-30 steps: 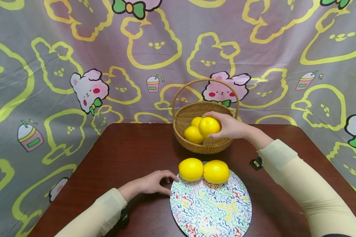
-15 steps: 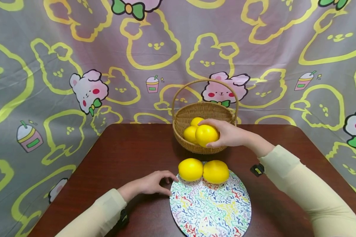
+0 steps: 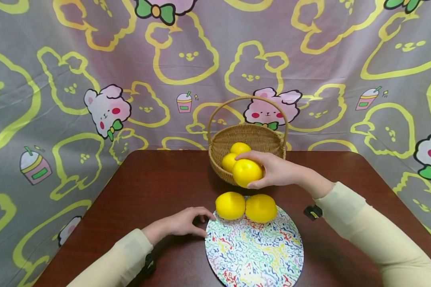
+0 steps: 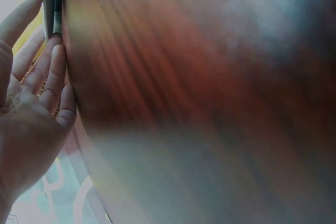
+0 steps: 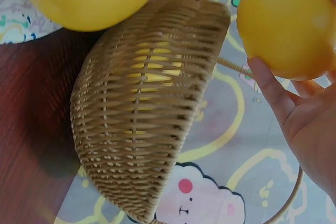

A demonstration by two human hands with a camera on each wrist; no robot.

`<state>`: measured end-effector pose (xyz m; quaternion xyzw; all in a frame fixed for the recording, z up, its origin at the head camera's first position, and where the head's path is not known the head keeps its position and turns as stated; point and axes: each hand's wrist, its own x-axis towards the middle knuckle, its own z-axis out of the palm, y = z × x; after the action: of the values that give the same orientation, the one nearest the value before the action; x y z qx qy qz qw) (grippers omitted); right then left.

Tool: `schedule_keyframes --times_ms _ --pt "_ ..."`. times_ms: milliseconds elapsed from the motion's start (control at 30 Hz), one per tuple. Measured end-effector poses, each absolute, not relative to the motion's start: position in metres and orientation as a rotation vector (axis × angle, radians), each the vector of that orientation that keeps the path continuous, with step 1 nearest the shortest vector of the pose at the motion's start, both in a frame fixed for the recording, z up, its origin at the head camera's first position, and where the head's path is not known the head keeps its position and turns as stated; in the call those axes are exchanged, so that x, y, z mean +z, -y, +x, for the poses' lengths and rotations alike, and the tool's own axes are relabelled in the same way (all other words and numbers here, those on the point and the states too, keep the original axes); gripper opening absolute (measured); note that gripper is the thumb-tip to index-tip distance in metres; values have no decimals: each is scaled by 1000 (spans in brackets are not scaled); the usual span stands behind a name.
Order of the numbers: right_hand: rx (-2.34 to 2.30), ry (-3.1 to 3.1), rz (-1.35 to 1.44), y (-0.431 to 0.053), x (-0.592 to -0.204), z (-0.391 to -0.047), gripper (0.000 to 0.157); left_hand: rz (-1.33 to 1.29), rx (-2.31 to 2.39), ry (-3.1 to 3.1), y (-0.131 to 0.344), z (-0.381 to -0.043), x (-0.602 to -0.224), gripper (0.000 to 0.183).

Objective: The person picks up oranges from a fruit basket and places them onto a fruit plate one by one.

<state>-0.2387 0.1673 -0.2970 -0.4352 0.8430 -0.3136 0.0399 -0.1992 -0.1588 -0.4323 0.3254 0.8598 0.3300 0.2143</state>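
My right hand [image 3: 281, 170] grips a yellow lemon [image 3: 247, 173] between thumb and fingers, held up in front of the wicker basket [image 3: 263, 137]. In the right wrist view, that lemon [image 5: 289, 27] sits at the fingertips, apart from the basket's woven side [image 5: 142, 98]. Two more lemons, one front [image 3: 228, 162] and one behind [image 3: 240, 148], lie inside the basket. Side by side at the far edge of the round patterned plate [image 3: 255, 251] are a left lemon [image 3: 230, 205] and a right lemon [image 3: 261, 208]. My left hand [image 3: 182, 221] rests with relaxed fingers at the plate's left rim.
The dark wooden table [image 3: 158, 179] carries everything. An arched handle [image 3: 249, 97] rises over the basket. Close behind the table hangs a cartoon-printed cloth [image 3: 186, 52], which also runs along both sides.
My right hand has brought the lemon out of the basket, toward me and downward, past its front rim. My left hand and the lemons on the plate stay where they were.
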Motion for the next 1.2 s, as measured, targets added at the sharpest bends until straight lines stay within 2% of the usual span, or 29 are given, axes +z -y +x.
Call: schedule_keyframes --times_ms 1200 --pt "-874 -2334 -1480 -143 -336 -196 72 889 903 -2393 158 -198 -430 42"
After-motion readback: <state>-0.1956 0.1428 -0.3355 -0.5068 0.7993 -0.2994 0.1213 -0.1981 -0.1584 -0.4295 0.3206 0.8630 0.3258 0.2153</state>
